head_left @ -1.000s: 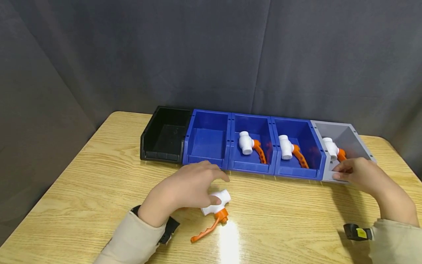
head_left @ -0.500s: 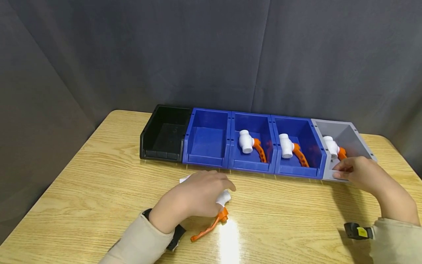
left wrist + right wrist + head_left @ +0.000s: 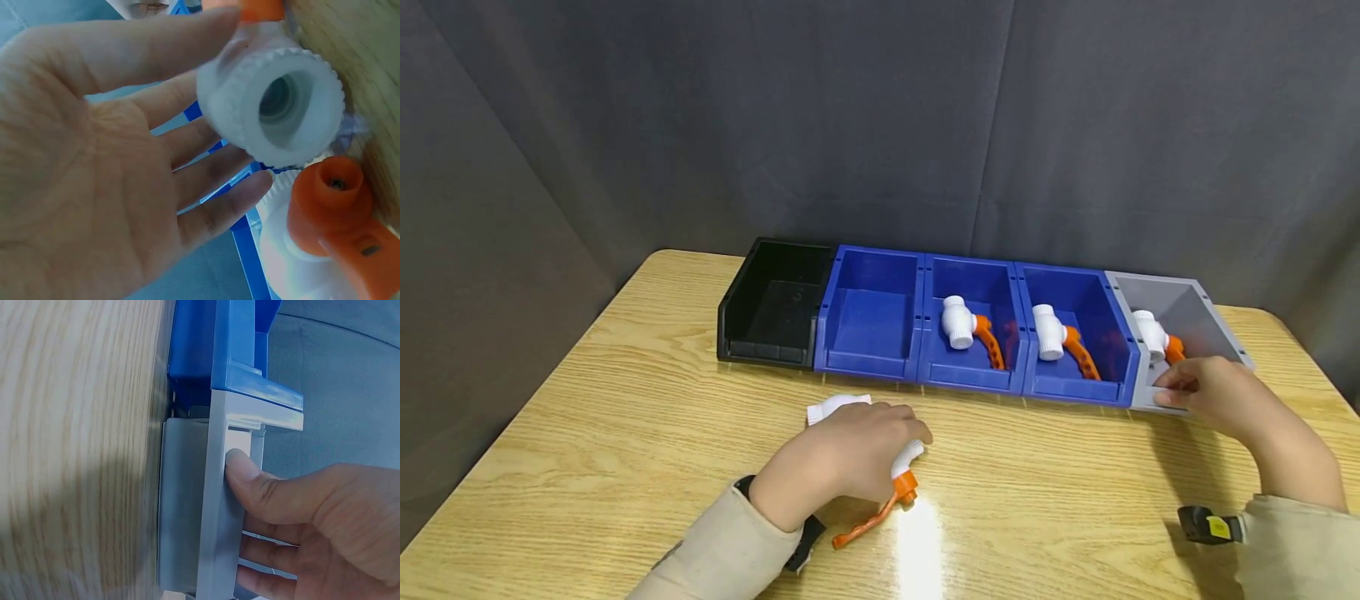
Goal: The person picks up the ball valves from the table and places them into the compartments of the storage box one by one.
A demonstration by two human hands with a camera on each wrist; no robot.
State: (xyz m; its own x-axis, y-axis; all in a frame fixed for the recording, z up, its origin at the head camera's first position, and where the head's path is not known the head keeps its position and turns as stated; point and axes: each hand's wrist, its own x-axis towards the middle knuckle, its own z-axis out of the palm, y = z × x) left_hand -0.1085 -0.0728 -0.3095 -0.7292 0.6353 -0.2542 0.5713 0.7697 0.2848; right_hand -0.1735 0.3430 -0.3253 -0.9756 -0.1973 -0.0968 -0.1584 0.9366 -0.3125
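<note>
My left hand [image 3: 857, 450] is over a white ball valve [image 3: 908, 458] with an orange lever, low at the table. In the left wrist view my thumb and fingers lie around its white body [image 3: 228, 112], whose open threaded end faces the camera. Just beyond this hand, a second ball valve [image 3: 841, 403] lies partly hidden; its orange lever [image 3: 334, 206] shows in the left wrist view. My right hand [image 3: 1232, 400] grips the front lip of the grey bin [image 3: 219, 519], thumb outside and fingers inside. Inside that bin is another ball valve [image 3: 1150, 333], its lever partly covered by the hand.
Left of the grey bin, a row continues with blue bins [image 3: 977, 382] and a black bin [image 3: 767, 354] at the far end. Two blue bins each hold a ball valve, one [image 3: 958, 323] beside the other [image 3: 1051, 333]. Behind the wooden table [image 3: 625, 400] hangs a dark curtain [image 3: 865, 125].
My left hand has moved slightly right and nearer, closing around the near ball valve and uncovering part of the second one. The right hand has stayed on the grey bin's lip.
</note>
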